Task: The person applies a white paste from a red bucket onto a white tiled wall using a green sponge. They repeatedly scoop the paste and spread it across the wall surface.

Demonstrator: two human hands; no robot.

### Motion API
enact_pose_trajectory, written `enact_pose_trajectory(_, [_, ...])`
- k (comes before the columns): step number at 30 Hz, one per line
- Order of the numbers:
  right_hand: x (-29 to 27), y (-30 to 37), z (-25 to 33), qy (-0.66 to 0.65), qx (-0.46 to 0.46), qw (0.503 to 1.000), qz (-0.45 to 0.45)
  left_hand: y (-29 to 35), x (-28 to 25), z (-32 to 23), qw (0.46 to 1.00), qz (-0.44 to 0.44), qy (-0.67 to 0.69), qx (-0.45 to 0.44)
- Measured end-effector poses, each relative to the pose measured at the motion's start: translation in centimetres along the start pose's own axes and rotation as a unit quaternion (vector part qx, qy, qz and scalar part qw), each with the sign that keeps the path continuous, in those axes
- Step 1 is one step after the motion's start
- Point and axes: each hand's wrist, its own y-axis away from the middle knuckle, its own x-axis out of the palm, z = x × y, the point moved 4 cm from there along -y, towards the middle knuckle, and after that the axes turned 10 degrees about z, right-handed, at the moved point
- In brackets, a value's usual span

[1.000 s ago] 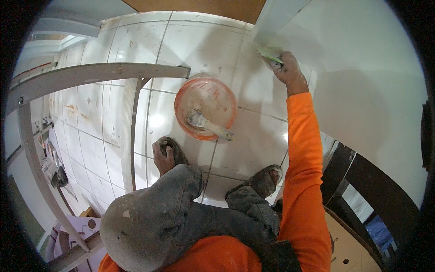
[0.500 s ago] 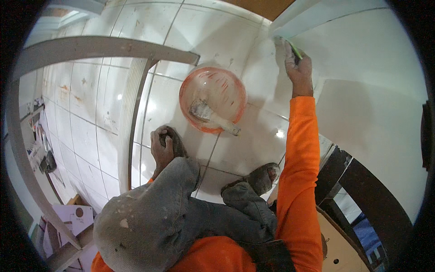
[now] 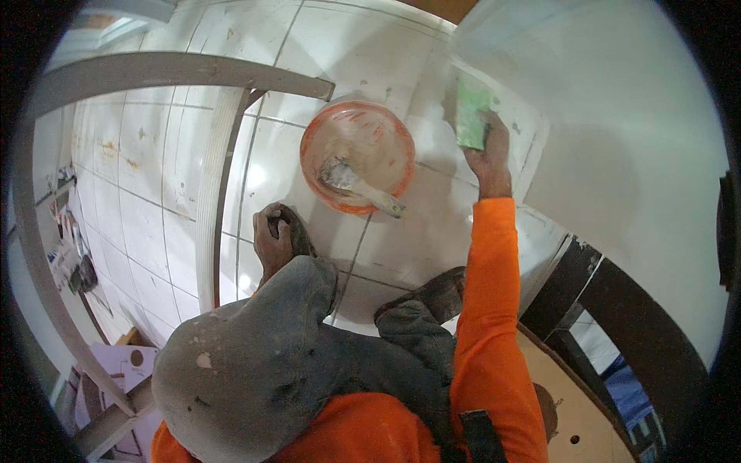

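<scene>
green sanding pad [image 3: 472,116] pressed on wall [image 3: 617,154] in right hand's [image 3: 491,154] grip; left hand [image 3: 272,241] seemingly clenched.

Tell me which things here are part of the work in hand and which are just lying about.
In use:
right hand pressing a green pad to the white wall
orange bowl with a brush in it

Lying about:
grey frame
clutter at the far left
left hand, resting on the shoe

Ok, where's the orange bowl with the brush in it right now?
In the head view, the orange bowl sits on the white tiled floor upper centre, between the left hand by the shoe and the right hand pressing a green pad.
</scene>
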Motion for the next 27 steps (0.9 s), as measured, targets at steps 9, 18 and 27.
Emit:
enact_pose_trajectory(9, [3.6,-5.3,-2.3,0.298,-0.197,0.934,0.021,0.3,0.1,1.7,0.998,-0.035,0.004,0.047])
enact_pose_trajectory(18, [1.6,-8.1,-3.9,0.701,-0.335,0.627,-0.056,0.4,-0.1,0.1,0.996,-0.034,0.021,0.078])
enact_pose_trajectory(27, [3.5,-6.8,-1.8,0.631,-0.351,0.691,-0.028,0.3,0.7,1.0,0.992,-0.046,0.084,0.079])
